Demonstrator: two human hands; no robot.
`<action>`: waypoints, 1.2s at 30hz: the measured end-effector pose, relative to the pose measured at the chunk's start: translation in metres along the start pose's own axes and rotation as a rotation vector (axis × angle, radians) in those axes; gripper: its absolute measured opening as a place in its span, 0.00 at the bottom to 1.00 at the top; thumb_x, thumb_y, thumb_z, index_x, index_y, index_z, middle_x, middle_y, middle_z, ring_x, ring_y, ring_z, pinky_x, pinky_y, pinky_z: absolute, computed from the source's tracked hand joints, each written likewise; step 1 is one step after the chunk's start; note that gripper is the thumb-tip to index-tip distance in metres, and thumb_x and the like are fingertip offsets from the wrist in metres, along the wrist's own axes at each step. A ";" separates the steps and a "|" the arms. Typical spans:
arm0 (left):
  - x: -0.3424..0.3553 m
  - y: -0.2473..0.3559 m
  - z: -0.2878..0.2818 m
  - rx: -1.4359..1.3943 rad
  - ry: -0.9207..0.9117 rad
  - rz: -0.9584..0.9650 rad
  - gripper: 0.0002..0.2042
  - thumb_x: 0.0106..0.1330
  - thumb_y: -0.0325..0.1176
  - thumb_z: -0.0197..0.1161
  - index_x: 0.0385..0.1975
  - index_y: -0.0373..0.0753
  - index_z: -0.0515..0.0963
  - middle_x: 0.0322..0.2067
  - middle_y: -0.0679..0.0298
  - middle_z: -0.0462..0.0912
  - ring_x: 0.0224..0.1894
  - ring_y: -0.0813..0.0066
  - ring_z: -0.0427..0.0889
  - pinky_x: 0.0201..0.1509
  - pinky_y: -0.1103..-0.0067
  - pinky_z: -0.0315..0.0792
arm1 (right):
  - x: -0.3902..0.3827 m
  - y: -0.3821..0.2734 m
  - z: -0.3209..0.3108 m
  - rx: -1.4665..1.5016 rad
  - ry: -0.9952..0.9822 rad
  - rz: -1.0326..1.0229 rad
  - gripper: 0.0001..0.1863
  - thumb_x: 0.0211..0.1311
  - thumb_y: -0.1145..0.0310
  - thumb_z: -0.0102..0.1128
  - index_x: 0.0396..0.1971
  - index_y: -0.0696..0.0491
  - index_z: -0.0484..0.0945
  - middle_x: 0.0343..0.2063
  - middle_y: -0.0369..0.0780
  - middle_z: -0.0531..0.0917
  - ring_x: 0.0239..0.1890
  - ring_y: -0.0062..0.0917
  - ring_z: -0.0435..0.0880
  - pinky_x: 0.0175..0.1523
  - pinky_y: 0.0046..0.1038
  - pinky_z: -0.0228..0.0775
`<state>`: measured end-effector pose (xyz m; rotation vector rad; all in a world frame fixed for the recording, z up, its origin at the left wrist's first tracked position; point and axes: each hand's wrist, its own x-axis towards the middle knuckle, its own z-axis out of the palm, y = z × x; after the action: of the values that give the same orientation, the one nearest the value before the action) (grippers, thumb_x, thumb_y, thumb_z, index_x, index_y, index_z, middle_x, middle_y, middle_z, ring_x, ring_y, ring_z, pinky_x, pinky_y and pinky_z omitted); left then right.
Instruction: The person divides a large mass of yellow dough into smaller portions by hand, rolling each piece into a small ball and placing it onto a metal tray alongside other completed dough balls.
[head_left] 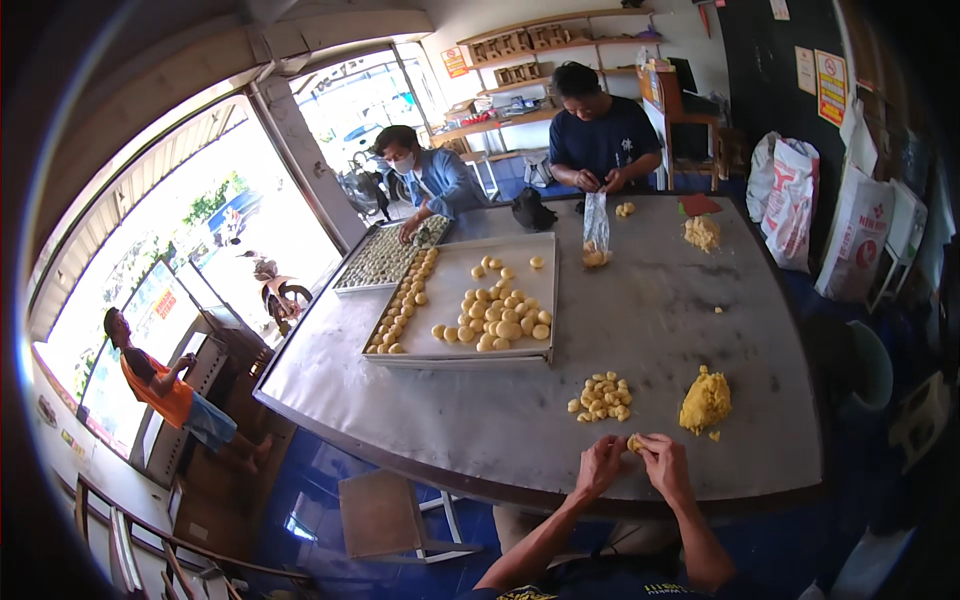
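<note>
Over the near edge of the metal table [420, 430], both hands come together around a small piece of yellow dough [634, 443]. My right hand [664, 464] pinches it with the fingertips. My left hand [600, 466] is closed against its left side, its palm hidden. Just beyond the left hand lies a cluster of small, pale yellow dough pieces [604, 398]. A crumbly mound of deeper yellow dough [706, 402] sits beyond the right hand, with small bits beside it.
A large tray [470, 360] holds round dough balls; a second tray [345, 280] of small pieces adjoins it. Two people [605, 135] [440, 178] work across the table. A clear bag [596, 225] and pale crumbly dough [701, 234] lie farther back. A stool [380, 512] stands lower left.
</note>
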<state>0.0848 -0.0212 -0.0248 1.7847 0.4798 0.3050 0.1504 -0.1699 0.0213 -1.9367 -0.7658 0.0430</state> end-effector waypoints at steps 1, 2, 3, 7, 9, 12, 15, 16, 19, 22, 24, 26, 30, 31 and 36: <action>0.005 0.004 -0.006 0.030 -0.090 -0.123 0.17 0.73 0.44 0.59 0.40 0.33 0.81 0.32 0.43 0.85 0.39 0.44 0.87 0.40 0.63 0.79 | 0.003 0.000 0.000 -0.001 0.007 -0.009 0.12 0.61 0.79 0.62 0.44 0.59 0.87 0.43 0.49 0.87 0.45 0.46 0.84 0.50 0.39 0.76; 0.012 -0.009 -0.015 0.379 -0.143 0.090 0.15 0.65 0.41 0.65 0.37 0.31 0.81 0.31 0.42 0.84 0.36 0.40 0.84 0.37 0.62 0.79 | 0.003 -0.001 0.005 -0.066 -0.016 -0.151 0.13 0.60 0.80 0.63 0.45 0.58 0.86 0.44 0.48 0.87 0.43 0.46 0.85 0.49 0.37 0.78; 0.013 -0.021 -0.015 0.380 -0.131 0.092 0.15 0.65 0.41 0.65 0.37 0.31 0.81 0.31 0.42 0.84 0.36 0.40 0.84 0.37 0.62 0.79 | 0.001 -0.001 0.011 -0.131 -0.037 -0.292 0.15 0.59 0.81 0.64 0.47 0.58 0.86 0.45 0.48 0.87 0.41 0.45 0.86 0.48 0.35 0.79; 0.015 -0.056 -0.005 0.495 -0.078 0.189 0.16 0.59 0.39 0.68 0.40 0.33 0.80 0.34 0.41 0.85 0.40 0.41 0.85 0.42 0.55 0.79 | -0.006 -0.004 0.032 0.207 -0.017 -0.056 0.17 0.56 0.79 0.69 0.47 0.58 0.86 0.45 0.48 0.87 0.37 0.41 0.88 0.42 0.32 0.80; 0.010 -0.056 0.005 0.477 0.003 0.175 0.19 0.60 0.36 0.68 0.46 0.31 0.77 0.32 0.42 0.85 0.37 0.41 0.85 0.38 0.56 0.79 | -0.005 0.009 0.033 0.083 -0.011 -0.074 0.15 0.56 0.77 0.70 0.45 0.58 0.86 0.44 0.48 0.87 0.36 0.40 0.87 0.40 0.33 0.80; 0.010 -0.059 0.004 0.413 -0.072 0.137 0.19 0.62 0.35 0.66 0.52 0.37 0.75 0.37 0.42 0.85 0.41 0.41 0.85 0.42 0.56 0.79 | -0.012 -0.002 0.040 -0.115 -0.012 -0.092 0.12 0.56 0.77 0.70 0.42 0.59 0.87 0.41 0.48 0.87 0.36 0.41 0.87 0.41 0.32 0.80; 0.012 -0.056 -0.002 0.318 -0.112 0.176 0.18 0.63 0.36 0.67 0.51 0.39 0.75 0.38 0.42 0.85 0.43 0.42 0.85 0.44 0.56 0.79 | -0.021 -0.010 0.043 -0.323 0.013 -0.139 0.11 0.55 0.77 0.70 0.40 0.60 0.86 0.37 0.48 0.87 0.38 0.41 0.87 0.44 0.32 0.80; 0.011 -0.055 -0.006 0.291 -0.114 0.204 0.18 0.63 0.37 0.67 0.50 0.40 0.76 0.39 0.42 0.85 0.44 0.42 0.85 0.45 0.57 0.79 | -0.016 -0.013 0.041 -0.216 -0.010 -0.141 0.10 0.55 0.77 0.70 0.39 0.59 0.86 0.36 0.48 0.87 0.39 0.40 0.87 0.45 0.33 0.79; 0.003 -0.045 -0.016 0.234 -0.100 0.276 0.18 0.61 0.38 0.71 0.48 0.39 0.77 0.38 0.46 0.86 0.43 0.42 0.85 0.43 0.59 0.79 | 0.000 -0.012 0.034 0.050 -0.090 0.097 0.15 0.50 0.74 0.75 0.39 0.57 0.84 0.34 0.44 0.85 0.39 0.35 0.85 0.45 0.36 0.78; 0.003 -0.035 -0.013 0.157 -0.162 0.261 0.14 0.60 0.36 0.71 0.43 0.37 0.80 0.37 0.49 0.86 0.41 0.45 0.86 0.43 0.62 0.79 | 0.016 0.017 0.034 -0.040 -0.098 0.118 0.26 0.43 0.70 0.81 0.45 0.52 0.81 0.32 0.39 0.79 0.33 0.29 0.79 0.41 0.31 0.76; 0.003 -0.027 -0.011 0.100 -0.168 0.275 0.13 0.61 0.34 0.71 0.42 0.36 0.80 0.36 0.50 0.86 0.40 0.46 0.86 0.43 0.63 0.79 | 0.014 0.030 0.034 -0.024 -0.073 0.124 0.25 0.43 0.70 0.80 0.45 0.53 0.81 0.32 0.39 0.79 0.34 0.29 0.79 0.41 0.32 0.76; 0.004 -0.023 -0.013 0.189 -0.233 0.298 0.11 0.66 0.37 0.67 0.39 0.36 0.81 0.34 0.51 0.86 0.40 0.52 0.88 0.43 0.64 0.79 | 0.010 0.023 0.031 -0.041 -0.040 0.050 0.22 0.49 0.75 0.75 0.47 0.54 0.81 0.32 0.40 0.80 0.36 0.29 0.81 0.42 0.32 0.76; 0.011 -0.035 -0.013 0.440 -0.008 0.140 0.16 0.74 0.46 0.60 0.38 0.36 0.81 0.32 0.56 0.86 0.32 0.65 0.86 0.39 0.70 0.78 | -0.003 0.069 -0.025 -0.312 0.343 0.041 0.14 0.58 0.79 0.65 0.46 0.59 0.82 0.42 0.47 0.81 0.48 0.41 0.80 0.54 0.40 0.73; 0.013 -0.037 -0.018 0.009 -0.077 0.043 0.20 0.77 0.50 0.55 0.36 0.37 0.82 0.31 0.60 0.84 0.29 0.71 0.81 0.35 0.73 0.75 | -0.008 0.082 -0.037 -0.529 0.441 0.032 0.14 0.59 0.79 0.65 0.46 0.59 0.83 0.42 0.47 0.81 0.49 0.41 0.79 0.53 0.40 0.72; 0.010 -0.060 -0.031 -0.498 -0.128 -0.166 0.22 0.81 0.51 0.46 0.40 0.39 0.80 0.27 0.72 0.73 0.24 0.84 0.63 0.28 0.81 0.61 | -0.021 0.127 -0.064 -0.547 0.270 0.106 0.10 0.63 0.82 0.61 0.43 0.62 0.85 0.41 0.47 0.81 0.45 0.43 0.80 0.51 0.44 0.72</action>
<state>0.0701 0.0232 -0.0745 1.2627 0.4150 0.1728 0.2183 -0.2692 -0.0578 -2.4319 -0.5244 -0.3940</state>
